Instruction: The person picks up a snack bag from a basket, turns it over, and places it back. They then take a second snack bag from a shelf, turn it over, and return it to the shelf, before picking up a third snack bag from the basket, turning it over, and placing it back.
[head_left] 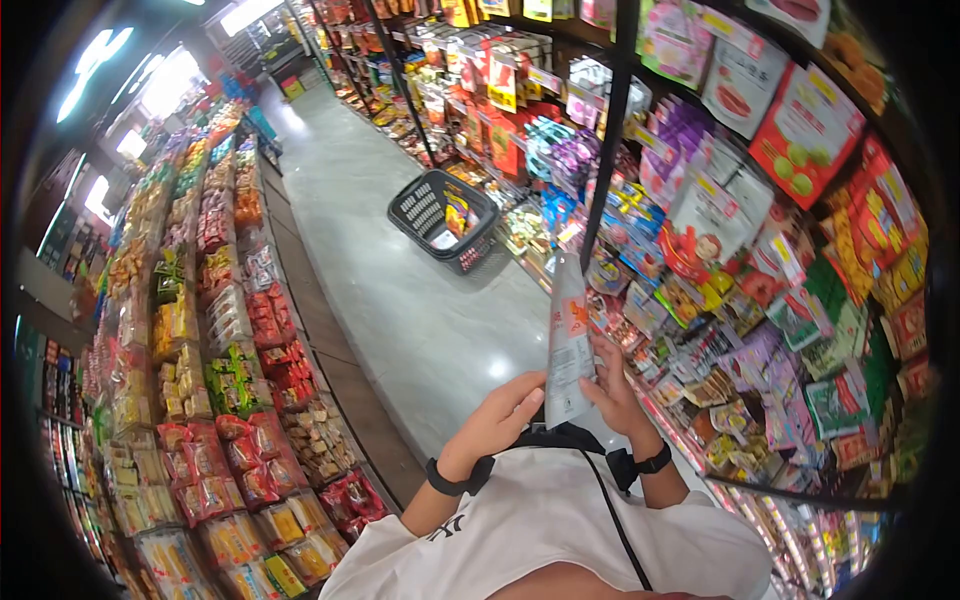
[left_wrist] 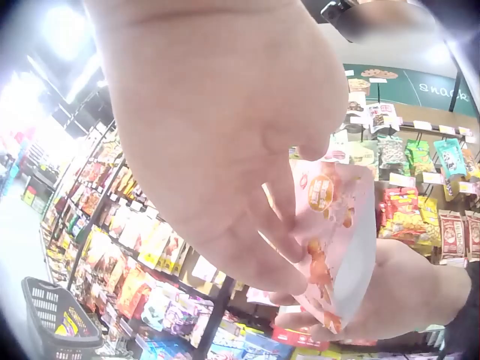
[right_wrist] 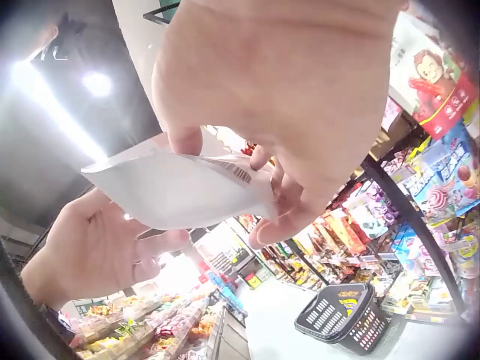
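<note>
A white and pink snack bag (head_left: pixel 571 355) is held upright before the torso. My right hand (head_left: pixel 618 393) grips its right side, thumb on the near face and fingers behind. In the right wrist view, that hand (right_wrist: pixel 281 97) pinches the bag (right_wrist: pixel 176 191) near a barcode. My left hand (head_left: pixel 500 422) is at the bag's lower left edge with relaxed fingers; in the right wrist view the left hand (right_wrist: pixel 105 255) is below the bag, fingers loosely bent. The left wrist view shows the bag's printed face (left_wrist: pixel 326 217), partly hidden by the left hand (left_wrist: pixel 217 135).
A black basket (head_left: pixel 445 212) with a few packages stands on the grey floor (head_left: pixel 385 310) ahead. Hanging snack packs (head_left: pixel 720 215) fill racks on the right, with a dark upright post (head_left: pixel 610 130). Bins of packaged snacks (head_left: pixel 205 400) run along the left.
</note>
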